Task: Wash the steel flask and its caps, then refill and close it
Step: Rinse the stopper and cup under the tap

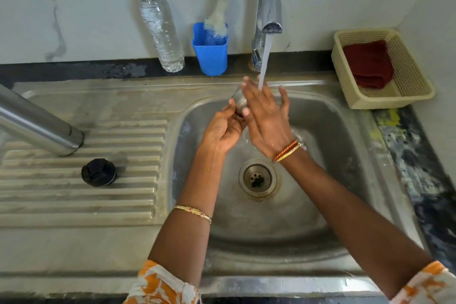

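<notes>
Two hands meet over the sink [333, 145], right under the running water [265, 61] from the tap [269, 2]. The left hand [223, 131] has its fingers curled round a small steel cap [238, 101], so its grip is grasping the cap. The right hand [267, 116] lies flat against the cap with straight, spread fingers, so its grip is released, and the water lands on it. The steel flask [37, 123] stands on the ridged draining board [81, 192] at the left, well apart from the hands, and its top goes out of the picture. A black cap [98, 172] sits on the same board, near the foot of the flask. At the back, by the wall, a clear plastic bottle [160, 27] with a green lid stands just beside a blue cup [211, 57] that holds a white bottle brush [219, 15]. A cream basket [419, 86] sits on the surface at the right, and a dark red cloth [367, 64] lies inside it. Each wrist has a bangle, and the sleeves are orange and white.
</notes>
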### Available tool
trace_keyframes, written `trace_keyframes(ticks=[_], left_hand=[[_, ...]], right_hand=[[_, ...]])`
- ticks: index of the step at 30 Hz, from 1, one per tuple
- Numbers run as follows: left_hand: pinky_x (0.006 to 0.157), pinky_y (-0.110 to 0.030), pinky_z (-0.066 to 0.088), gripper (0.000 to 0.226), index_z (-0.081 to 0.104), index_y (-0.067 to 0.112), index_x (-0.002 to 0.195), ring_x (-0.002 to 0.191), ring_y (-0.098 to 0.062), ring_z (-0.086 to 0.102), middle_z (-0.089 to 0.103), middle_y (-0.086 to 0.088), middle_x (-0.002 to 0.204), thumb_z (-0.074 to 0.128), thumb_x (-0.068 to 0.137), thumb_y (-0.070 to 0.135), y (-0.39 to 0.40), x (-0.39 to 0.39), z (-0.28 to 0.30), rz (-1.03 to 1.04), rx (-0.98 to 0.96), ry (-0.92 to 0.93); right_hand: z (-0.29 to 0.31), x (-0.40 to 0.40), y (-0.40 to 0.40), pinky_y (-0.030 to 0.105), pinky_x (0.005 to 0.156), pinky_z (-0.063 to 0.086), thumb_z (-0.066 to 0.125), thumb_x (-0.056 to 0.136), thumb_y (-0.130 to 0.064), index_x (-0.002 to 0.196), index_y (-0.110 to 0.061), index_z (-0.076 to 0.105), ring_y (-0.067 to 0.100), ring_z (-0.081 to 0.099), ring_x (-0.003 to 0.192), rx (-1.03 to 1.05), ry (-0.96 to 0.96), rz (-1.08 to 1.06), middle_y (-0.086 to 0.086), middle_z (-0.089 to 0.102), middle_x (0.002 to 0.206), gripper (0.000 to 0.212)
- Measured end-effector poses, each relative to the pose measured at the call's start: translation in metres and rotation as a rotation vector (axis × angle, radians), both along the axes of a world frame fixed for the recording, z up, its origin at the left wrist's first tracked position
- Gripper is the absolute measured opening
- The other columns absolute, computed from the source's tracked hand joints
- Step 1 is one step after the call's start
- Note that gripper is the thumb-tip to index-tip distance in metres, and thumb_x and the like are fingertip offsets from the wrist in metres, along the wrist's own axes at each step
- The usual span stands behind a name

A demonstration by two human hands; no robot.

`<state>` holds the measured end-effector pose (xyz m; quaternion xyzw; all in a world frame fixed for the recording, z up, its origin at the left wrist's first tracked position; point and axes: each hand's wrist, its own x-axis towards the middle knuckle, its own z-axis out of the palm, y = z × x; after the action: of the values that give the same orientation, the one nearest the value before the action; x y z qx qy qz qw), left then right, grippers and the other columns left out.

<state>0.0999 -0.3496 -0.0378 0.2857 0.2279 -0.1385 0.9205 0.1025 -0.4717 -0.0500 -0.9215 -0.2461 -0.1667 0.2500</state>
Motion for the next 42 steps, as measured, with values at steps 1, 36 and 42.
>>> trace_keyframes(ticks=[1,36,42], left_hand=[[0.074,-0.026,0.058,0.021,0.060,0.005,0.098,0.076,-0.014,0.069,0.070,-0.008,0.084,0.040,0.103,0.011,0.000,0.002,0.000,-0.002,0.006,0.011],[0.085,-0.021,0.049,0.079,0.036,0.022,0.146,0.125,-0.010,0.043,0.037,-0.001,0.149,0.078,0.080,0.013,0.000,-0.023,-0.047,-0.128,1.253,-0.413],[0.078,-0.010,0.050,0.066,0.041,0.020,0.144,0.112,-0.002,0.052,0.050,0.000,0.136,0.072,0.086,0.019,-0.006,-0.013,-0.032,-0.141,1.135,-0.432]], right_hand=[[-0.003,-0.005,0.000,0.052,0.114,0.004,0.018,0.100,-0.036,0.143,-0.013,0.039,0.025,0.020,0.144,-0.039,-0.055,0.048,0.008,0.034,0.152,0.054],[-0.017,0.034,-0.032,0.037,0.072,0.060,0.057,0.091,-0.008,0.121,-0.012,0.058,0.026,0.063,0.092,1.348,1.302,-0.121,0.014,0.061,0.114,0.031],[-0.023,0.036,-0.018,0.023,0.047,0.054,0.045,0.095,-0.050,0.123,-0.008,0.052,0.017,0.064,0.062,1.298,1.589,-0.242,0.017,0.065,0.087,0.050]])
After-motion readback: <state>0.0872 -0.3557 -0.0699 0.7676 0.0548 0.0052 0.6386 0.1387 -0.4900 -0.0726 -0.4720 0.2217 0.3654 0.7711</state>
